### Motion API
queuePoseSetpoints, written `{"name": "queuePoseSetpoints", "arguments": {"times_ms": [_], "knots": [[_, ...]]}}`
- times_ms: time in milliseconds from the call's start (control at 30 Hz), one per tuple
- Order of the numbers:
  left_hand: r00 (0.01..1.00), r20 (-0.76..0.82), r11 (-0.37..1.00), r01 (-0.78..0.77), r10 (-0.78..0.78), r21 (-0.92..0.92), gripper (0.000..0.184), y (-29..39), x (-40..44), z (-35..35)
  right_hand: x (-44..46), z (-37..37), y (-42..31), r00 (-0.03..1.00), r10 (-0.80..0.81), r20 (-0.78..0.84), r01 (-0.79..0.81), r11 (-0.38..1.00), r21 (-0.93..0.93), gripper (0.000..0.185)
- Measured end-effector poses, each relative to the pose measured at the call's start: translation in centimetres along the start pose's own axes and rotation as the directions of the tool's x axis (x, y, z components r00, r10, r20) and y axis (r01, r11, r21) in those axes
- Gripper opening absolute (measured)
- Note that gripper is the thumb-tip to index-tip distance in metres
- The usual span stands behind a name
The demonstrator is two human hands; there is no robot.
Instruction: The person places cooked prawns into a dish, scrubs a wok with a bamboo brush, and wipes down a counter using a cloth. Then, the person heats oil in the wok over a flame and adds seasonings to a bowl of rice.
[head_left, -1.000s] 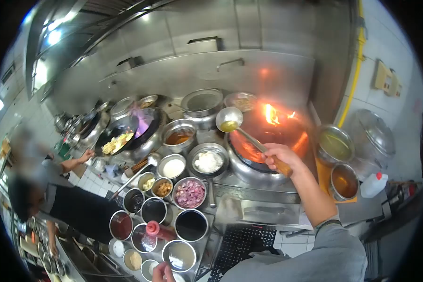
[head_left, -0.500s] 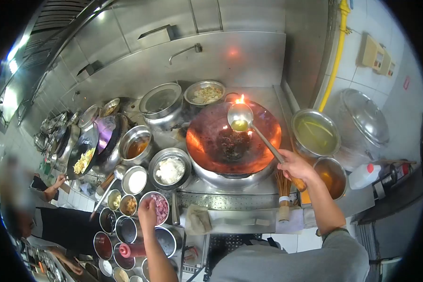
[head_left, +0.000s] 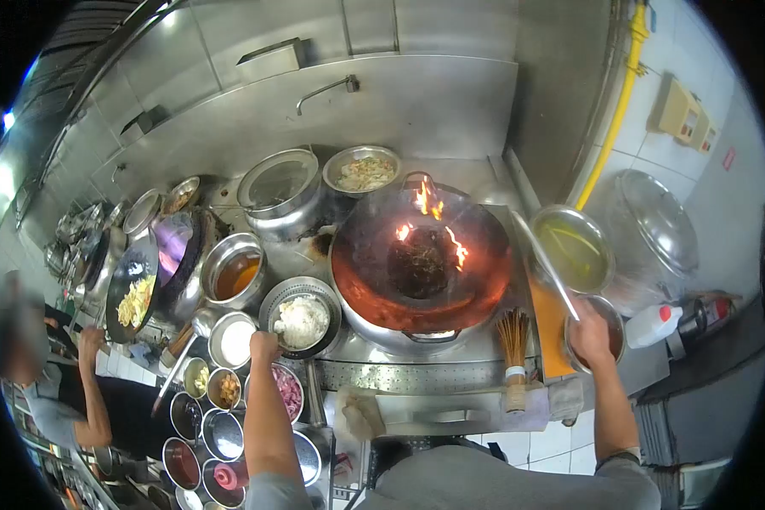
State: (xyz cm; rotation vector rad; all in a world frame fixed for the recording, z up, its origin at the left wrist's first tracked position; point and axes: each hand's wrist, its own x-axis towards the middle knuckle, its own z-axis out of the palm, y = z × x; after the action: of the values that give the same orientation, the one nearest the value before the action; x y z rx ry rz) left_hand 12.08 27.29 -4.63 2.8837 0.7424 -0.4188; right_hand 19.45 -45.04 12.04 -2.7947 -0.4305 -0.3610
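My right hand is closed around the handle of a ladle; its bowl end is blurred beyond the wok's right rim. A large black wok sits on the burner, glowing orange inside, with several flames rising from it. My left hand is closed beside a perforated strainer of white rice. Whatever its fingers may hold is hidden. Close to that hand stand a bowl of white contents and a bowl of pink chopped pieces.
A bamboo brush stands at the counter's front edge. Pots of yellowish liquid and brown liquid flank the wok. Behind are a lidded pot and a bowl of food. At left, another person's hand is near a tilted wok.
The ladle has swung from above the wok to its right, with my right hand moving right. Flames inside the wok have grown. My left hand has moved from the pink pieces toward the rice.
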Motion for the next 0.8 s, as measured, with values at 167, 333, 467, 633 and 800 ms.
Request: {"name": "queuePoseSetpoints", "arguments": {"times_ms": [167, 333, 467, 633, 800], "knots": [[0.898, 0.202, 0.386, 0.359, -0.391, -0.850, 0.018, 2.9, -1.0, -0.5, -0.2, -0.9, 6.3, 0.987, 0.142, 0.074, -0.117, 0.955, -0.272, 0.065], [0.940, 0.065, 0.310, 0.175, -0.335, -0.934, 0.015, 5.3, -2.8, -0.8, 1.8, 0.0, 9.6, 0.999, 0.030, 0.022, -0.024, 0.971, -0.238, 0.065], [0.937, 0.055, 0.126, 0.105, -0.345, -0.986, 0.009, 6.2, -10.2, -3.8, 3.9, 1.7, 12.1, 0.997, 0.048, -0.054, -0.063, 0.945, -0.322, 0.061], [0.886, -0.020, -0.071, -0.060, -0.463, -0.996, 0.011, 4.5, -24.2, -9.2, 6.0, -0.1, 7.9, 0.979, -0.090, -0.184, 0.072, 0.992, -0.103, 0.049], [0.775, -0.032, -0.198, -0.201, -0.632, -0.959, 0.008, -1.6, -39.9, -10.2, 2.8, 1.8, -13.0, 0.938, -0.296, 0.181, 0.071, 0.676, 0.734, 0.037]]}}
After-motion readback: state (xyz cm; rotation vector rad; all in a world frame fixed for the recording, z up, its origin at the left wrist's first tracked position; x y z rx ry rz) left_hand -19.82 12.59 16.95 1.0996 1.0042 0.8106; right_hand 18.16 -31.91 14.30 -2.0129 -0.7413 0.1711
